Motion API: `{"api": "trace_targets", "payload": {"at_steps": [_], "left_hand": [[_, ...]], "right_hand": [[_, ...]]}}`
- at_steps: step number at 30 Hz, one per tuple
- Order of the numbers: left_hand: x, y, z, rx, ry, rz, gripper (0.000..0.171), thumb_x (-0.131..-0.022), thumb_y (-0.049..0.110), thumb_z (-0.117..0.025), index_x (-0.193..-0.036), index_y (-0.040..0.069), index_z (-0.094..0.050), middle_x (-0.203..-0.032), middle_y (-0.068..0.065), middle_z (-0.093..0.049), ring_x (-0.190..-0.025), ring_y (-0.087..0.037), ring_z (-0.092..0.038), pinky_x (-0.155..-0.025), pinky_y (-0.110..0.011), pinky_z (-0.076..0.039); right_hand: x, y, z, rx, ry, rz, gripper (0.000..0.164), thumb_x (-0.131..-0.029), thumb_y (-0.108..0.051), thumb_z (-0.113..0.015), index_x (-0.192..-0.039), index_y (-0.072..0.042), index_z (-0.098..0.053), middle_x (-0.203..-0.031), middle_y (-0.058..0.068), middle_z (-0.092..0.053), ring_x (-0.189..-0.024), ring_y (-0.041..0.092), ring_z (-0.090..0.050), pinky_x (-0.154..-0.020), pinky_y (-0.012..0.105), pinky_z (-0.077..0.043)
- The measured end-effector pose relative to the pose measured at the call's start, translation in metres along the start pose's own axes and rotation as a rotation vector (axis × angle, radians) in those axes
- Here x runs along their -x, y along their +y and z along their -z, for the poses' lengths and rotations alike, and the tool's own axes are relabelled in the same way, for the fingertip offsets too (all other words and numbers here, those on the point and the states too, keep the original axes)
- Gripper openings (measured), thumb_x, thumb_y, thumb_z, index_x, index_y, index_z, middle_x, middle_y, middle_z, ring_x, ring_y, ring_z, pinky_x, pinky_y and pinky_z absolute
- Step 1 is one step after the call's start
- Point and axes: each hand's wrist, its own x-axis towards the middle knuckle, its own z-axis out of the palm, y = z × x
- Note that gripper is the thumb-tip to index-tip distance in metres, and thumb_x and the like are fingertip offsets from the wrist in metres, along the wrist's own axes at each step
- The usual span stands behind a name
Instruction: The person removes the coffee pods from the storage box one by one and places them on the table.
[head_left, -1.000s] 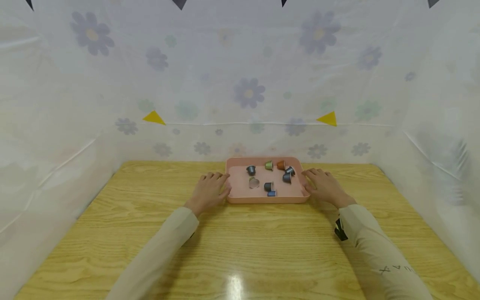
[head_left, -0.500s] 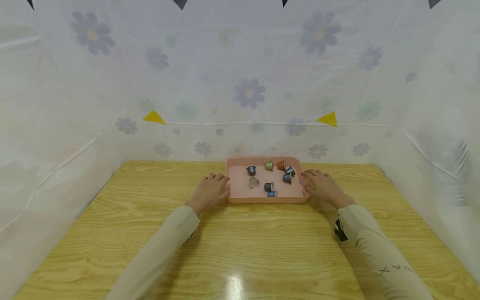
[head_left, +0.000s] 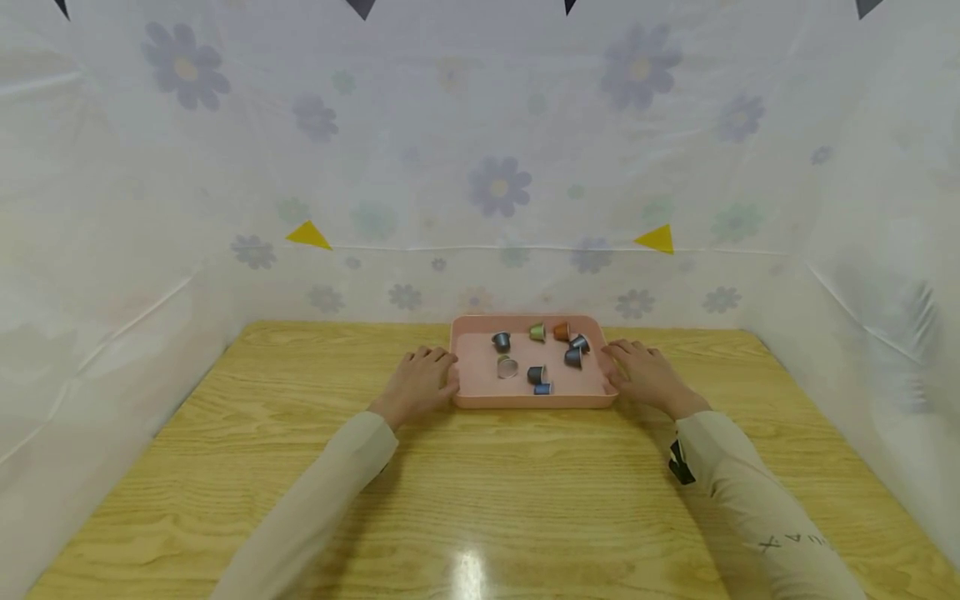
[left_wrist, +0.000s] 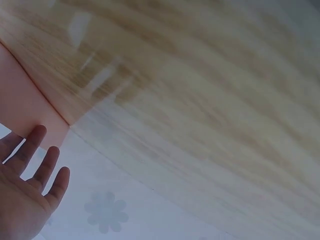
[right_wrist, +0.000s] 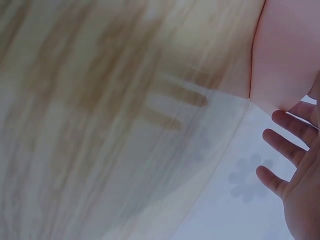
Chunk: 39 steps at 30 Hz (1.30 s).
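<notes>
The person's left hand point(head_left: 417, 382) is at one short side of a pink rectangular tray point(head_left: 536, 402), and the right hand point(head_left: 648, 377) is at the opposite short side, so the tray lies between both hands, on the wooden table point(head_left: 480, 483). In each wrist view the fingers are spread, rather straight, with gaps between them, and the nearest fingertips reach to the outside wall of the tray. Whether the thumbs also press on the rim I cannot tell well, because they are partly hidden. Inside the tray there are eight coffee capsules. Nearest to the left hand are a dark grey capsule point(head_left: 501, 341) and, closer to the person, a capsule with silver lid point(head_left: 507, 368), whose lid is turned to the camera. Nearest to the right hand are two dark capsules point(head_left: 573, 357), lying one against the other. Between the hands, toward the far wall of the tray, there are a green capsule point(head_left: 537, 332) and, on the right-hand side of it, an orange-brown capsule point(head_left: 562, 331). Midway between the hands, toward the near wall, a black capsule point(head_left: 536, 375) lies just beside a blue capsule point(head_left: 542, 389). Behind each hand comes a beige sleeve point(head_left: 322, 483). Beyond both hands hangs a white backdrop point(head_left: 420, 150) with flowers, bearing two yellow triangles point(head_left: 308, 236).
</notes>
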Motion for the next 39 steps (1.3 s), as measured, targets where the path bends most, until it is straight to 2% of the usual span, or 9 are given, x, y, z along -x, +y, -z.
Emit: {"api": "trace_targets", "payload": {"at_steps": [19,31,39], "left_hand": [[0.012,-0.006,0.003,0.013,0.028,-0.015,0.041,-0.089,0.037,-0.049,-0.122,0.014,-0.056,-0.125,-0.005,-0.054,-0.116,-0.029,-0.046,-0.098,-0.049,-0.035],[0.026,-0.008,0.008,0.012,0.052,-0.036,0.042,-0.087,0.04,-0.054,-0.119,0.014,-0.058,-0.122,-0.005,-0.057,-0.114,-0.029,-0.048,-0.097,-0.049,-0.036],[0.036,-0.009,0.01,0.002,0.089,-0.074,0.039,-0.086,0.038,-0.054,-0.115,0.013,-0.061,-0.116,-0.005,-0.06,-0.109,-0.029,-0.05,-0.093,-0.048,-0.038]], "right_hand": [[0.006,-0.012,0.003,0.003,-0.014,0.012,0.047,-0.091,-0.027,-0.049,-0.132,-0.002,-0.046,-0.133,0.019,-0.045,-0.119,0.041,-0.042,-0.094,0.061,-0.032],[0.011,-0.021,0.001,0.038,0.003,0.035,0.049,-0.089,-0.029,-0.052,-0.13,-0.002,-0.048,-0.132,0.019,-0.048,-0.119,0.04,-0.043,-0.094,0.061,-0.032],[0.018,-0.03,0.001,0.043,0.032,0.054,0.049,-0.088,-0.029,-0.054,-0.129,-0.002,-0.049,-0.13,0.019,-0.049,-0.117,0.039,-0.045,-0.091,0.06,-0.034]]}}
